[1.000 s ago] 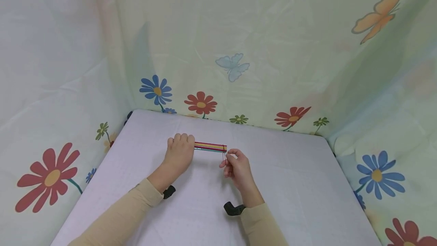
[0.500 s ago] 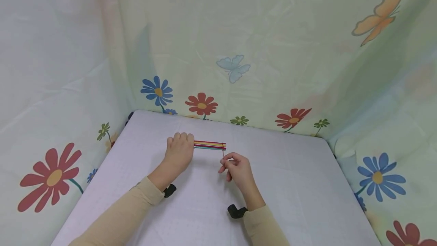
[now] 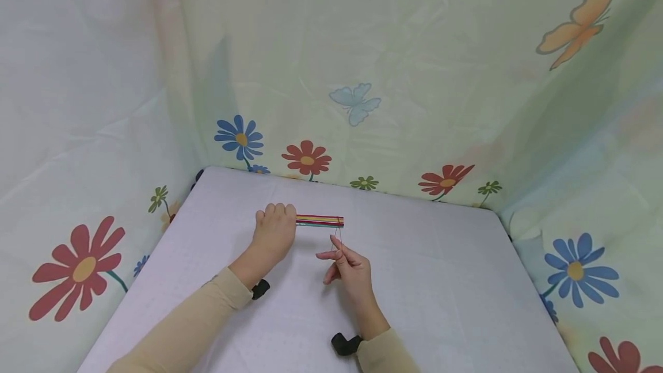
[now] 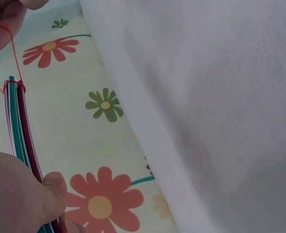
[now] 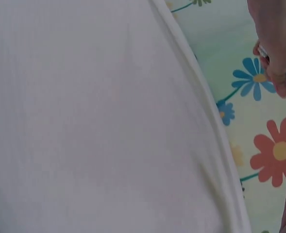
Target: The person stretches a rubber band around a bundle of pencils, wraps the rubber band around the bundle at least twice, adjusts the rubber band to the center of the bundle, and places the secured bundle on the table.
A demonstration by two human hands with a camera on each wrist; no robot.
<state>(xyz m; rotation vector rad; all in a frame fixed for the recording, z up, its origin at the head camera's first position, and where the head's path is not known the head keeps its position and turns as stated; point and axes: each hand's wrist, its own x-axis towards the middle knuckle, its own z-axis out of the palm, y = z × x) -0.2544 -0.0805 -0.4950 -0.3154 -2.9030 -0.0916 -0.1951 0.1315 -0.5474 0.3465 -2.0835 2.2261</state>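
My left hand [image 3: 275, 233] grips a bundle of thin coloured sticks [image 3: 320, 221], red, yellow, white and teal, held level above the table with one end sticking out to the right. Around that free end runs a thin red rubber band [image 4: 16, 58], stretched out as a loop toward my right hand [image 3: 354, 272]. The right hand's fingers hold the loop just below the bundle's end, other fingers spread leftward. In the left wrist view the bundle rises from the left thumb [image 4: 53, 194]. Only the left hand and a bit of the sticks show in the right wrist view.
A white cloth covers the table [image 3: 440, 281]. Curtains printed with flowers and butterflies [image 3: 354, 102] close off the back and both sides. Black wrist camera mounts [image 3: 345, 344] stick out under the forearms.
My right hand has moved down and slightly left, away from the bundle's end, drawing the red band into a wider loop with the fingers spread. The left hand and bundle are nearly unmoved.
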